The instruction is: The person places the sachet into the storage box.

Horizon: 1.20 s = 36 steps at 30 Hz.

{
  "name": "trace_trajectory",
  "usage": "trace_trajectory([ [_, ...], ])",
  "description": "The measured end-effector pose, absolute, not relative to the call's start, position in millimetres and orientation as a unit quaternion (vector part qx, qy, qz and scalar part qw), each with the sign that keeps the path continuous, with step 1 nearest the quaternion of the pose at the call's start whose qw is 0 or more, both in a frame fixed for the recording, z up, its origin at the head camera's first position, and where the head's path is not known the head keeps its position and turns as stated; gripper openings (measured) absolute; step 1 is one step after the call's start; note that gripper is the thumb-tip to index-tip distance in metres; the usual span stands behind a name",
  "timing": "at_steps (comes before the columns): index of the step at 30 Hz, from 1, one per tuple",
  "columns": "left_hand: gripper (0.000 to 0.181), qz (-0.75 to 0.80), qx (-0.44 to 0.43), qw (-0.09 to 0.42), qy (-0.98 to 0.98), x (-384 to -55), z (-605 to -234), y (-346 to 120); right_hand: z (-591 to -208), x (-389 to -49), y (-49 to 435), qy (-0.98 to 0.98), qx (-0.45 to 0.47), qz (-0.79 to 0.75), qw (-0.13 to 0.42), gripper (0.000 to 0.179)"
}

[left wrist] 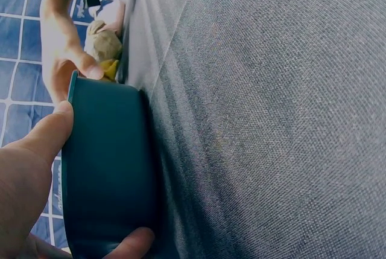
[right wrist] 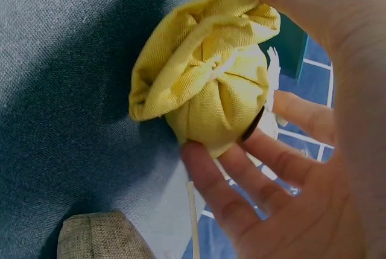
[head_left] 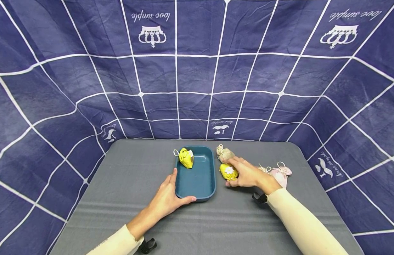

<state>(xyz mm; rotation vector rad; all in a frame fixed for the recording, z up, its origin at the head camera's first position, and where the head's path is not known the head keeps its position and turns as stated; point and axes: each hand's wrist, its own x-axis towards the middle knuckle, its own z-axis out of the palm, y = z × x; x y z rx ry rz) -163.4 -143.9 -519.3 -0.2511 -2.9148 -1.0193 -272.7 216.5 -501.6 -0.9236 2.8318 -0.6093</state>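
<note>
One yellow flower-trimmed pouch [head_left: 227,173], in the head view, is gripped by the right hand [head_left: 245,173] just right of a blue tray [head_left: 197,180] near the worktop's [head_left: 127,184] far edge (a second yellow pouch [head_left: 185,158] lies inside the tray). The left hand [head_left: 166,198], spread wide, touches the tray's near-left corner. In the left wrist view, its thumb rests at the rim. In the right wrist view, thumb and fingers curve round the yellow flower-trimmed pouch, near a beige woven pouch [right wrist: 104,238].
</note>
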Motion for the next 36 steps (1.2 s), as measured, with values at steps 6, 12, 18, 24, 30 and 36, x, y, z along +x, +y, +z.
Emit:
trace_trajectory([
  [6,0.147,-0.329,-0.082,0.025,-0.94,-162.9,-520.7,-143.2,-500.8,-267.5,218.2,0.941,-0.289,-0.166,0.058,0.103],
  [12,0.147,-0.33,-0.082,0.026,-0.94,-162.7,-520.9,-143.6,-497.8,-265.1,217.7,0.94,-0.294,-0.159,0.065,0.105],
  [18,0.147,-0.331,-0.084,0.025,-0.94,-163.4,-520.7,-144.3,-498.0,-264.1,218.7,0.942,-0.299,-0.139,0.062,0.089],
  [24,0.146,-0.33,-0.086,0.027,-0.94,-163.9,-521.3,-144.2,-498.5,-263.2,220.1,0.949,-0.286,-0.118,0.053,0.069],
  [30,0.146,-0.331,-0.087,0.033,-0.939,-164.2,-521.7,-143.6,-498.1,-262.6,219.5,0.955,-0.281,-0.089,0.034,0.073],
  [36,0.146,-0.333,-0.088,0.034,-0.938,-164.4,-521.8,-144.3,-497.1,-264.4,214.5,0.939,-0.325,-0.113,0.018,0.085],
])
